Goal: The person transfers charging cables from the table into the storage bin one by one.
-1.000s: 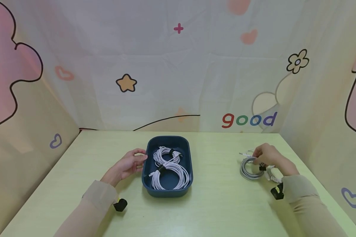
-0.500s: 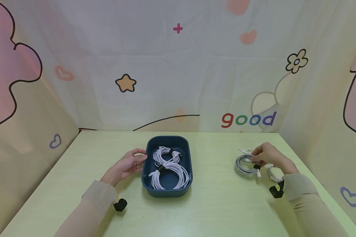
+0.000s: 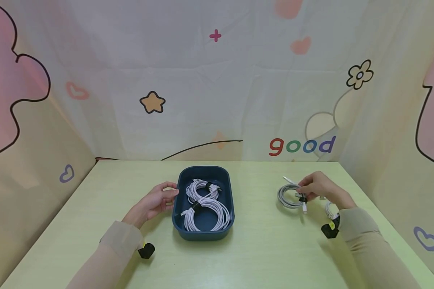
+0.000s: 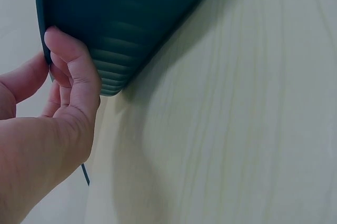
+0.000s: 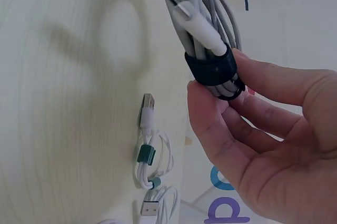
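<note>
My right hand (image 3: 320,188) pinches a coiled grey charging cable (image 3: 287,196) at its black strap, and in the right wrist view a white plug end sticks out from the coil (image 5: 202,23). The coil hangs above the table, its shadow on the surface. My left hand (image 3: 160,200) grips the left rim of a dark blue plastic box (image 3: 204,236), thumb tip at the rim and curled fingers against the outer wall (image 4: 126,29). Inside the box lie two coiled white cables, one (image 3: 224,208) in front and a smaller one (image 3: 191,188) behind, each with a black strap.
Beneath my right wrist, more coiled white cables lie on the table; the right wrist view shows one with a green tie (image 5: 146,153) and another with a USB plug (image 5: 150,208). A printed curtain (image 3: 188,80) stands behind the pale table (image 3: 260,249).
My right hand has lifted the grey cable coil off the table and carried it left, towards the box. The left hand and the box stay in place.
</note>
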Available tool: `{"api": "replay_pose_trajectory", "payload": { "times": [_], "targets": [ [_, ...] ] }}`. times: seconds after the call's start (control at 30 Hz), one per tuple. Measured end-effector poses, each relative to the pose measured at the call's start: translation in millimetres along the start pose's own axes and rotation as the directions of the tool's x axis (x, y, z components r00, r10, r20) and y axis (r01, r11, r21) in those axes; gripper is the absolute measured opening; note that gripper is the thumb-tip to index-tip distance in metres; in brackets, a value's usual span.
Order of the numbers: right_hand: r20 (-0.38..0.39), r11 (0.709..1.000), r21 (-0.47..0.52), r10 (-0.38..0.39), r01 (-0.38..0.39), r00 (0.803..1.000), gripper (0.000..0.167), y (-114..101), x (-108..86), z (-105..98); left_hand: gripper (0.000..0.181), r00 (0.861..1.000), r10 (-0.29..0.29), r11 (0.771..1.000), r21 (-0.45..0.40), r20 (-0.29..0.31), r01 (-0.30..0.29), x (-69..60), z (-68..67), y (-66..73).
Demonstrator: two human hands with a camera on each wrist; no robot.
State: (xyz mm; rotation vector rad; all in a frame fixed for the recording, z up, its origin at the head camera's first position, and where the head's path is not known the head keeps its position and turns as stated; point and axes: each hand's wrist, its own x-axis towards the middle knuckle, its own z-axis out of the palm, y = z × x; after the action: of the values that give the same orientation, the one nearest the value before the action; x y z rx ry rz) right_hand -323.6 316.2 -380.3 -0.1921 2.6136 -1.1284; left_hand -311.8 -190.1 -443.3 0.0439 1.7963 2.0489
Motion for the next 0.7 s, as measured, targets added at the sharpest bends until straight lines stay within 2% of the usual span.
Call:
{"api": "replay_pose_trajectory", "payload": {
  "times": [0.3, 0.7],
  "targets": [
    [0.025, 0.999, 0.043, -0.012, 0.011, 1.000, 0.031, -8, 5.6, 3, 0.037, 1.000, -0.005, 1.000, 0.003, -0.008, 0.005, -0.1, 0.3, 0.6],
    [0.034, 0.999, 0.050, -0.016, 0.015, 0.999, 0.032, -22, 11.7, 6, 0.035, 1.000, -0.005, 1.000, 0.011, -0.013, 0.005, 1.6, 0.1, 0.6]
  ]
}}
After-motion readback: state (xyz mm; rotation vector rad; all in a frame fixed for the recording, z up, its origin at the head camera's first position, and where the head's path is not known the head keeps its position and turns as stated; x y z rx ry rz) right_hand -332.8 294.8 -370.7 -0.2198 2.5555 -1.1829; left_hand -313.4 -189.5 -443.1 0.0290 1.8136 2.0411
